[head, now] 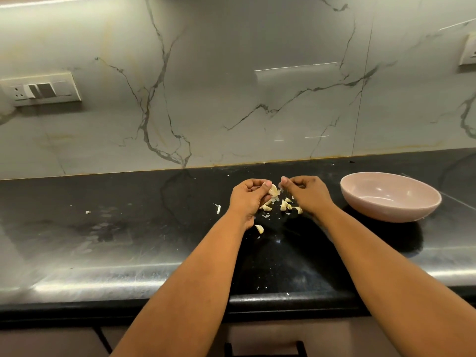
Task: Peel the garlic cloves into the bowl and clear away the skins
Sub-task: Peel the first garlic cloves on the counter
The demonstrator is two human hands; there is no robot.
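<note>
Over a black stone countertop (128, 228), the left hand (247, 199) holds a garlic clove (273, 190) pinched between thumb and curled fingers, and the right hand (306, 193), fingers curled, pinches at a bit of papery skin at the clove's tip. Below the hands lie loose garlic cloves (286, 205) and scraps of skin (218, 208). A pink bowl (386, 210) sits just right of the right hand. A white switch plate (41, 90) hangs on the marble-look backsplash (231, 86). No writing is legible.

Grey veined marble wall (231, 86) with switch plate (42, 90) above black counter (103, 228).
</note>
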